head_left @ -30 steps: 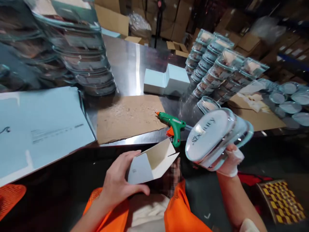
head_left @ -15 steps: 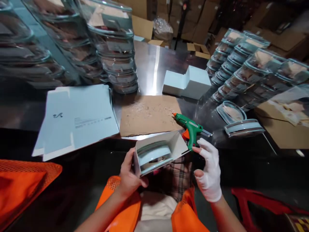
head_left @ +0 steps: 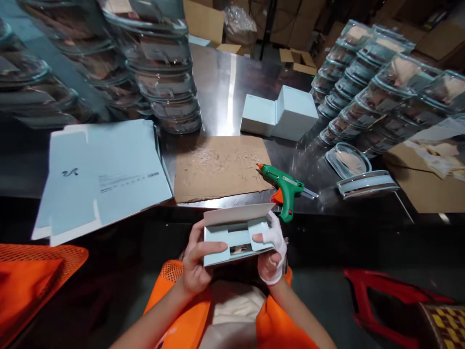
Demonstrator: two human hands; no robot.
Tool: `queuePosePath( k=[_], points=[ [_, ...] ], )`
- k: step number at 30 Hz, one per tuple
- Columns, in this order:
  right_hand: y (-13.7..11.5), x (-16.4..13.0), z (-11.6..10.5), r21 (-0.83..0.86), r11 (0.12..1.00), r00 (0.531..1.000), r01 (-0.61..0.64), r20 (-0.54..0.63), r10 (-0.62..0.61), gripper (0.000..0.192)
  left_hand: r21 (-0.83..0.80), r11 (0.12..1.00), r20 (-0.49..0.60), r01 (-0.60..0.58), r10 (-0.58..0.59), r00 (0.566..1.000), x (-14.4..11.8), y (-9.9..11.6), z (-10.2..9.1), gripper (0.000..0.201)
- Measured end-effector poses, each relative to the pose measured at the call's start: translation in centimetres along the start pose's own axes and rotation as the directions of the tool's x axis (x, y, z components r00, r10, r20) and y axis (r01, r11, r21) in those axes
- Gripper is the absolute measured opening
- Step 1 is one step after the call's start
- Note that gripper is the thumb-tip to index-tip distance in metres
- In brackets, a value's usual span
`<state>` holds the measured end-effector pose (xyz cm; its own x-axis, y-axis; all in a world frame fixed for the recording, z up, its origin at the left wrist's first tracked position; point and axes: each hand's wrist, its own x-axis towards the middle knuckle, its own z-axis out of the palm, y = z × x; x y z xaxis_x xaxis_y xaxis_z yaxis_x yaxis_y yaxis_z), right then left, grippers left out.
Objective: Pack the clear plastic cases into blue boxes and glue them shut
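Observation:
I hold a small pale blue carton (head_left: 238, 233) in front of my chest, just below the table edge. My bare left hand (head_left: 198, 259) grips its left end, thumb over the top. My right hand (head_left: 271, 249), in a white glove, presses the right side flaps inward. The carton's long lid flap stands open, and something pale shows through the gap between the folded flaps. A green glue gun (head_left: 285, 188) with an orange tip lies on the steel table just beyond my right hand, beside a brown cardboard sheet (head_left: 218, 167).
Flat blue carton blanks (head_left: 101, 177) lie at the left. Tall stacks of clear lidded containers (head_left: 163, 72) stand at the back left, and rows of them (head_left: 366, 92) at the right. Two loose containers (head_left: 365, 183) rest at the right. Folded blue boxes (head_left: 279, 114) stand behind the cardboard. A red stool (head_left: 392, 300) is at lower right.
A second ago my right hand held a clear container beside the open carton. The container went into the carton, and now both hands fold the side flaps over it.

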<state>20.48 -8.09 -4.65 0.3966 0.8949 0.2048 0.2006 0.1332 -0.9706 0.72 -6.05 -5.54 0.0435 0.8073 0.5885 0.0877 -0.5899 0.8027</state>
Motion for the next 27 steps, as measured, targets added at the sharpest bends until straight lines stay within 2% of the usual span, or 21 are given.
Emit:
queuePosePath(
  k=[3,5,6,8,10,12,14,15,17,18,19,20,21,23,25,27],
  points=[
    [-1.0,0.4,0.8,0.082,0.994,0.985,-0.071,-0.148,0.082,0.037,0.002,1.0,-0.049,-0.008,0.008,0.999,0.3,0.2,0.7,0.038],
    [-1.5,0.6,1.3,0.152,0.986,0.966,-0.068,-0.237,0.103,0.038,-0.081,0.996,-0.058,-0.022,0.017,0.998,0.4,0.3,0.9,0.059],
    [-1.7,0.6,1.4,0.186,0.981,0.961,-0.047,-0.259,0.095,0.041,-0.095,0.995,-0.003,-0.028,0.028,1.0,0.4,0.4,0.8,0.065],
    [-1.9,0.9,1.1,0.185,0.982,0.97,-0.025,-0.233,0.068,0.046,-0.034,0.999,0.156,-0.03,0.035,0.987,0.3,0.6,0.0,0.054],
    [-2.1,1.7,-0.3,0.057,0.998,0.988,-0.009,-0.15,0.018,0.04,0.071,0.997,0.226,0.003,-0.019,0.974,0.1,0.6,-0.9,0.035],
    [-2.4,3.4,-2.3,-0.209,0.977,0.99,0.036,-0.124,-0.063,0.032,0.129,0.989,0.128,0.077,-0.094,0.987,-0.2,0.4,-1.7,0.031],
    [-3.1,5.8,-4.5,-0.52,0.854,0.983,-0.005,-0.158,-0.091,0.037,0.165,0.975,-0.005,0.151,-0.152,0.988,-0.3,0.0,-2.0,0.028],
    [-3.5,7.2,-5.3,-0.643,0.762,0.983,-0.076,-0.176,-0.05,0.043,0.173,0.97,-0.055,0.172,-0.165,0.985,-0.1,-0.3,-2.0,0.027],
    [-4.1,9.9,-6.4,-0.79,0.573,0.976,-0.219,-0.164,0.146,0.048,0.174,0.97,-0.106,0.171,-0.154,0.982,0.5,-0.9,-1.9,0.026],
    [-4.3,11.1,-6.7,-0.819,0.511,0.957,-0.261,-0.149,0.25,0.046,0.172,0.972,-0.105,0.162,-0.145,0.984,0.9,-1.2,-1.8,0.027],
    [-4.3,12.0,-6.8,-0.818,0.497,0.936,-0.289,-0.133,0.325,0.042,0.172,0.972,-0.093,0.16,-0.146,0.985,1.4,-1.4,-1.8,0.028],
    [-4.1,12.7,-6.9,-0.77,0.548,0.919,-0.327,-0.124,0.374,0.037,0.173,0.97,-0.078,0.172,-0.161,0.984,1.8,-1.6,-1.7,0.029],
    [-3.9,13.2,-6.9,-0.672,0.637,0.905,-0.378,-0.121,0.408,0.035,0.174,0.965,-0.07,0.196,-0.187,0.98,2.3,-1.8,-1.7,0.029],
    [-3.5,13.5,-7.1,-0.387,0.794,0.878,-0.469,-0.104,0.468,0.033,0.159,0.95,-0.067,0.269,-0.261,0.963,2.9,-1.9,-1.7,0.031],
    [-3.2,12.9,-7.2,-0.179,0.849,0.868,-0.496,-0.07,0.492,0.038,0.115,0.938,-0.087,0.327,-0.319,0.944,3.2,-1.7,-1.6,0.032],
    [-3.4,11.5,-7.1,-0.13,0.883,0.892,-0.452,-0.085,0.444,0.045,0.071,0.932,-0.111,0.356,-0.348,0.931,3.2,-1.2,-1.5,0.031]
  ],
)
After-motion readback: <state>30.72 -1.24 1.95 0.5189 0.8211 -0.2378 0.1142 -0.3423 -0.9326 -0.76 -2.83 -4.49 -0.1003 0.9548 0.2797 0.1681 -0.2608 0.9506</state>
